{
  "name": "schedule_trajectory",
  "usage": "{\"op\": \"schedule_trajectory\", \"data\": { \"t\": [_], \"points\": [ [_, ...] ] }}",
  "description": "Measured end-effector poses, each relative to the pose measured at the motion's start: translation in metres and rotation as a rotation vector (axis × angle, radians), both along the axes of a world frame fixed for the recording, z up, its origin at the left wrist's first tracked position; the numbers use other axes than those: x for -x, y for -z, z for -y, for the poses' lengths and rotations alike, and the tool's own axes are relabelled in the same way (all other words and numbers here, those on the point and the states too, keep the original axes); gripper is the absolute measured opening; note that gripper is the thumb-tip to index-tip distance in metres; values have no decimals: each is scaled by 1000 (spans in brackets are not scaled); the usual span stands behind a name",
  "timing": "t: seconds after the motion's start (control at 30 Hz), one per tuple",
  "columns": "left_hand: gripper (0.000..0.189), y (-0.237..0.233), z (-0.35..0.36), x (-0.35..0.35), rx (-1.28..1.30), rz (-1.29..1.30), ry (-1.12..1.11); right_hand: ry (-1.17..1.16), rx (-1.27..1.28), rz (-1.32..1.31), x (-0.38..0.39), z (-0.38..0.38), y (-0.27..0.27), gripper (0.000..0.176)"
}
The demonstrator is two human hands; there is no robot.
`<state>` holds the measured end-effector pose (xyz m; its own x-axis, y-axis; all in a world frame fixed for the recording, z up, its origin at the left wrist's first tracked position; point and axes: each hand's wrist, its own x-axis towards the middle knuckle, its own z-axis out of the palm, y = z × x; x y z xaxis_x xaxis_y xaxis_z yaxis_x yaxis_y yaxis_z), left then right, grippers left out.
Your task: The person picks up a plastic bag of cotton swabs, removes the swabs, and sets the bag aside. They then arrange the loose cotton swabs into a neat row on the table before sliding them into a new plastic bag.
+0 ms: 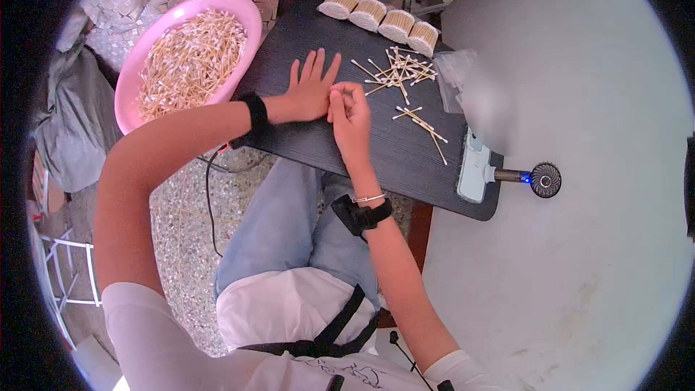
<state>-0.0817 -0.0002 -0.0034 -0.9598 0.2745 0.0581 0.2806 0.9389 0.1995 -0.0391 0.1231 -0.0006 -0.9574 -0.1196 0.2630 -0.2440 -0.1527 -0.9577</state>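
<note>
My left hand lies flat on the black table, its fingers stretched and spread. Close against its side is my right hand, palm partly turned up and fingers curled in; no object shows in them. To the right of both hands, a loose pile of cotton swabs is spread on the tabletop, with a few more swabs below it. Bundles of cotton swabs stand in a row along the far edge.
A pink basin heaped with loose cotton swabs is at the left. Clear plastic bags lie at the table's right edge. Below them are a pale phone and a small fan. A black cable hangs beside my legs.
</note>
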Motion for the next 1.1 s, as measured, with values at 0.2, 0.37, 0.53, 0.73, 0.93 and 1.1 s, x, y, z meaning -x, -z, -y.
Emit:
{"op": "schedule_trajectory", "data": {
  "t": [0.2, 0.37, 0.53, 0.73, 0.93, 1.1],
  "points": [
    [59, 20, 13, -45, 36, -270, 187, 16, -16, -23, -1, 0, -1, 9],
    [58, -2, 16, -54, 122, -200, 218, 37, -88, -41, -2, 1, -4, 9],
    [54, 7, 14, -54, 41, -272, 211, 38, -127, -51, -3, 1, -4, 9],
    [50, 6, 10, -62, 122, -244, 180, 54, -180, -65, -1, -1, -1, 10],
    [48, 11, 15, -73, -75, -377, 166, 27, -185, -55, 1, -2, 2, 11],
    [43, 7, 14, -73, -174, -390, 117, 30, -255, -40, -2, -3, -2, 12]
  ]
}}
